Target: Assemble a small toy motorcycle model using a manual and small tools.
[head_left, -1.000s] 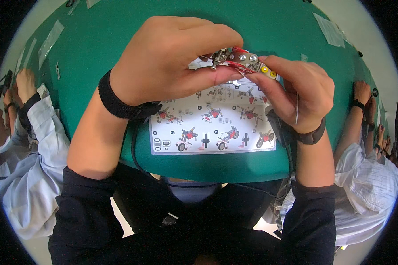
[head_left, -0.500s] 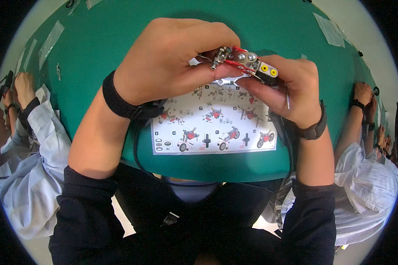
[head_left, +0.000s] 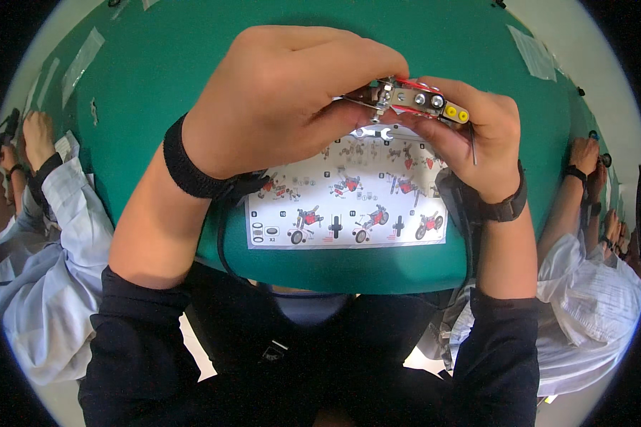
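Both hands (head_left: 292, 99) (head_left: 470, 135) closed on small metal model (head_left: 420, 99), long axis running left-right between them, above instruction sheet (head_left: 345, 206) near table's (head_left: 157, 71) front edge.

The instruction sheet (head_left: 349, 206) is lying on the surface (head_left: 178, 71) at its near edge, the small metal assembly (head_left: 417, 99) is sitting above it between the left hand (head_left: 278, 99) and right hand (head_left: 470, 142), and co-workers' arms are resting at the surface's left and right edges.
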A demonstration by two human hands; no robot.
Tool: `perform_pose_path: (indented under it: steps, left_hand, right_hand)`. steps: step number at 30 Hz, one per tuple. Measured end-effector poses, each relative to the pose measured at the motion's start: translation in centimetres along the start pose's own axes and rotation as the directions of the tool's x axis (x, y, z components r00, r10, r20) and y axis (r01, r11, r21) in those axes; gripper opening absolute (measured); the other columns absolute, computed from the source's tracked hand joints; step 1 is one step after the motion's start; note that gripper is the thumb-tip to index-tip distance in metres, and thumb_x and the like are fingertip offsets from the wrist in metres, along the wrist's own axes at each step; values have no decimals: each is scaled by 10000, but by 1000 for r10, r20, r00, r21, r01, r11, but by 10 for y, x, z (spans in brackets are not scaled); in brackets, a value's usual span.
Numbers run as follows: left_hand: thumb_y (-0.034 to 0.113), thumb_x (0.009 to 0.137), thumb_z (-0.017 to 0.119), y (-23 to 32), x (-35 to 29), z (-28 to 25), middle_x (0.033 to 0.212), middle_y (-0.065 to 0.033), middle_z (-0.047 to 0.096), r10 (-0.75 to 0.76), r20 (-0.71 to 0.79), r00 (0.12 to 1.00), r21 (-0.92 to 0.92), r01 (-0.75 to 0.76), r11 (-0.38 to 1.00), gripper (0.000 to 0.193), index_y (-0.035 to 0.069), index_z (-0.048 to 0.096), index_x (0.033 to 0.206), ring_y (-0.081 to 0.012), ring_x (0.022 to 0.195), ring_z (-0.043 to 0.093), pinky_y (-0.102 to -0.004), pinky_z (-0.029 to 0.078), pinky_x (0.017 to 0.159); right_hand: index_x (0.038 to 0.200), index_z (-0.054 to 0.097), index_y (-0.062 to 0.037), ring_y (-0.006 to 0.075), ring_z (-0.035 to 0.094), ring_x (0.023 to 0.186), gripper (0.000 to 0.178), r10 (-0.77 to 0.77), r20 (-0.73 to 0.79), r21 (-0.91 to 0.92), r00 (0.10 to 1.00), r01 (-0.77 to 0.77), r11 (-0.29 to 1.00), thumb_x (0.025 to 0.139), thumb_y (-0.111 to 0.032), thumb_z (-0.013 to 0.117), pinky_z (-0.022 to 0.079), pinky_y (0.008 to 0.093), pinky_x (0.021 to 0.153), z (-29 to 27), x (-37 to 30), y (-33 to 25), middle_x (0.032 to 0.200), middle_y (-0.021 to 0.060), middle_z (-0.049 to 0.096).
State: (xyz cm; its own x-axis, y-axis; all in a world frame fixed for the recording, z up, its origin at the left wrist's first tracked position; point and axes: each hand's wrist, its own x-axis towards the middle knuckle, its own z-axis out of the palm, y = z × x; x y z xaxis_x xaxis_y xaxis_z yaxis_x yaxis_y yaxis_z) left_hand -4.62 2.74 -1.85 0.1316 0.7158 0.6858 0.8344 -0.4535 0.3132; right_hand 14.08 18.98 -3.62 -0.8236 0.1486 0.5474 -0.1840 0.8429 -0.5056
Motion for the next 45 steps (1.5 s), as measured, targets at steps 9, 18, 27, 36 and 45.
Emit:
perform_pose_path:
  steps: [9, 18, 27, 36, 45]
  left_hand:
    - [-35, 592, 724, 3, 2, 4, 837, -97, 680, 47, -2, 999, 47, -47, 998, 449, 70, 689, 1028, -271, 721, 659, -335, 513, 626]
    - [-37, 610, 720, 1, -2, 4, 865, -109, 693, -6, 21, 1000, 61, 5, 998, 439, 70, 688, 1034, -275, 731, 678, -327, 525, 626]
    - [-52, 622, 701, 5, 2, 2, 924, -103, 698, -45, 60, 997, 77, 40, 996, 457, 72, 682, 1061, -264, 755, 682, -313, 529, 639]
    - [120, 776, 743, 6, 6, 2, 775, -119, 648, -65, -115, 991, -157, 46, 987, 253, 17, 652, 988, -244, 649, 636, -312, 489, 564]
    - [97, 763, 746, -3, 0, 4, 806, -119, 667, -109, -11, 994, -235, 104, 966, 311, 23, 656, 1051, -240, 646, 656, -299, 499, 562]
  right_hand:
    - [1060, 695, -69, 248, 689, 653, 427, -113, 16, -224, 993, 114, 968, 678, -196, 838, 532, 302, 579, -7, 7, -20, 774, 110, 697]
    - [1070, 696, -77, 263, 658, 617, 424, -192, 8, -212, 981, 189, 959, 667, -143, 809, 503, 325, 534, -1, 3, -16, 746, 108, 670]
    - [1070, 698, -75, 236, 605, 544, 432, -203, 33, -253, 979, 204, 946, 662, -149, 819, 467, 322, 497, -2, 0, -17, 661, 80, 616]
    - [1036, 723, -52, 194, 657, 603, 338, -159, -61, -239, 985, 141, 961, 716, -131, 795, 484, 267, 565, -1, 0, -23, 774, 101, 704]
    - [1023, 715, -39, 212, 650, 599, 314, -197, -3, -234, 980, 191, 953, 729, -127, 780, 482, 269, 569, -3, 0, -26, 774, 104, 699]
